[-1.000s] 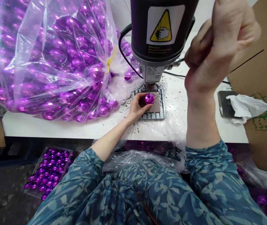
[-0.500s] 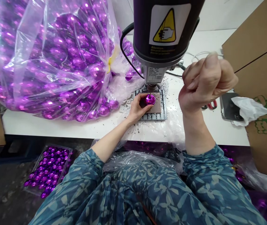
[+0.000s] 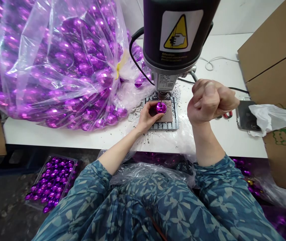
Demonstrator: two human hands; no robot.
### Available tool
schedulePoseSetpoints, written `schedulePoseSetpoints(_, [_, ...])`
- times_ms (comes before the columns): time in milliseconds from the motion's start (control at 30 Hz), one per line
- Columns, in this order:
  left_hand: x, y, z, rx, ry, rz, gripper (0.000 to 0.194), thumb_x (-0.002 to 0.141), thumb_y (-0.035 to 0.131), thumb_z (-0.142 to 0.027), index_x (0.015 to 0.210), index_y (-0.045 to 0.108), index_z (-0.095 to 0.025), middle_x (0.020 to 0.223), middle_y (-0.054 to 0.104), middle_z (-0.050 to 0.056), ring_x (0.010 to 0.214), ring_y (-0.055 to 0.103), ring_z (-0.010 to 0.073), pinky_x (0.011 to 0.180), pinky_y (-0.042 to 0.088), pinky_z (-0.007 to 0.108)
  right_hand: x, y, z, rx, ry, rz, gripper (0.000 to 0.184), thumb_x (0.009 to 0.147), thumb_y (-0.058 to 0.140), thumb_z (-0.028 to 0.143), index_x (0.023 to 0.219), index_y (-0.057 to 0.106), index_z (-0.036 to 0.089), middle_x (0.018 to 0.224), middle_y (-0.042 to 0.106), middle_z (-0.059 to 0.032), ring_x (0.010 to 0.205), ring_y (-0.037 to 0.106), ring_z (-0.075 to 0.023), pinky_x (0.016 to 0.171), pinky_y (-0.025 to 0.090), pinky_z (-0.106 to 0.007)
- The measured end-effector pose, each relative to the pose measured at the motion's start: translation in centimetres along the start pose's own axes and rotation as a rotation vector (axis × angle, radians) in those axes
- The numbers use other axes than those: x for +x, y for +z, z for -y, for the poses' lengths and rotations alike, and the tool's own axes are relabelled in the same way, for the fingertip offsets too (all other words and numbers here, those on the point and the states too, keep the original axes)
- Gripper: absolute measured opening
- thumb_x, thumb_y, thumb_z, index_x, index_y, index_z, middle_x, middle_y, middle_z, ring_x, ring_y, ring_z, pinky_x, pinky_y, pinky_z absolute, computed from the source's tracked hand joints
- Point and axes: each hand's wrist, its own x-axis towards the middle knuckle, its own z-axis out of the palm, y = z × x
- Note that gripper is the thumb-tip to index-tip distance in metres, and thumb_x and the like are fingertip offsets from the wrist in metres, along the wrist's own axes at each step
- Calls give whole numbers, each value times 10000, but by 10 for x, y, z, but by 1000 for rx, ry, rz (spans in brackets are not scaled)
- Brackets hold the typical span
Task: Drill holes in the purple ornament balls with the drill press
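My left hand [image 3: 147,117] pinches a shiny purple faceted ball [image 3: 161,107] between thumb and fingers. The ball rests on a brown square board [image 3: 168,115], which lies over the slotted metal base [image 3: 174,125]. Directly above stands a black drill press [image 3: 181,62], its bit close over the hole at the ball's top; whether it touches I cannot tell. My right hand [image 3: 211,100] is closed in a fist to the right of the machine. A metal lever [image 3: 193,75] runs from the press into that fist, its end hidden by the fingers.
A large clear bag [image 3: 57,67] of purple balls fills the left of the white table [image 3: 57,137]. Below it sits a plastic tray [image 3: 74,162] of smaller balls. Right are a phone [image 3: 247,115], crumpled tissue [image 3: 268,117], red-handled scissors [image 3: 228,114] and a cardboard box [image 3: 275,43]. Dark shavings surround the base.
My right fist has come down and a little to the left, with the lever turning along. My left hand and the ball have stayed in place under the bit.
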Motion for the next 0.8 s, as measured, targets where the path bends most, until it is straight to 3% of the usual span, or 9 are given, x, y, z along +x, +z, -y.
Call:
schedulePoseSetpoints(167, [0, 0, 0, -28, -13, -5, 504, 857, 906, -403, 1239, 626, -231, 1268, 753, 98, 1189, 741, 254, 1031, 614, 431, -7, -4, -12, 86, -84, 26, 736, 935, 637, 495, 498, 139, 176, 364, 113, 63, 336, 152, -37, 406, 183, -281])
schedulePoseSetpoints(300, [-1, 1, 0, -42, -7, -6, 491, 862, 902, -353, 1248, 628, -223, 1286, 749, 103, 1214, 734, 257, 1053, 606, 438, 1, 4, 0, 157, -73, 15, 743, 934, 675, 477, 497, 160, 168, 372, 154, 73, 331, 179, -22, 400, 186, -254])
schedulePoseSetpoints(367, [0, 2, 0, -34, -16, -10, 489, 851, 911, -319, 1240, 630, -224, 1278, 751, 98, 1206, 734, 254, 1048, 607, 435, 19, 14, 12, 173, -6, 0, 687, 958, 666, 437, 503, 226, 170, 396, 218, 73, 344, 235, -13, 404, 183, -239])
schedulePoseSetpoints(467, [0, 3, -3, 6, -43, -44, 480, 823, 926, -279, 1196, 631, -221, 1207, 755, 82, 1122, 741, 239, 982, 622, 411, 54, 31, 25, 198, 187, 40, 613, 870, 755, 468, 531, 321, 199, 408, 327, 80, 349, 304, -23, 395, 161, -247])
schedulePoseSetpoints(567, [-8, -6, -22, 87, -5, -63, 426, 844, 899, -301, 1168, 636, -216, 1143, 732, 72, 1056, 719, 229, 921, 621, 406, 80, 43, 27, 212, 319, 79, 560, 784, 783, 483, 554, 335, 238, 417, 296, 90, 333, 289, -41, 361, 114, -271])
schedulePoseSetpoints(633, [-23, -20, -43, 113, 82, 72, 362, 890, 851, -369, 1163, 664, -220, 1126, 713, 69, 1051, 698, 231, 918, 616, 421, 87, 47, 25, 229, 388, 84, 535, 792, 776, 409, 567, 318, 249, 420, 274, 98, 330, 282, -42, 348, 95, -275])
schedulePoseSetpoints(733, [-64, -43, -76, 112, 167, 548, 328, 932, 799, -462, 1165, 721, -245, 1100, 706, 73, 998, 702, 228, 858, 622, 383, 86, 50, 23, 267, 401, 57, 516, 894, 684, 223, 578, 278, 247, 411, 253, 104, 322, 273, -34, 353, 86, -259])
schedulePoseSetpoints(800, [-94, -55, -91, 226, 183, 800, 338, 946, 788, -448, 1221, 735, -259, 1094, 722, 96, 961, 719, 251, 799, 623, 375, 83, 51, 23, 278, 374, 43, 520, 923, 638, 158, 587, 251, 248, 415, 219, 106, 319, 257, -25, 354, 86, -243])
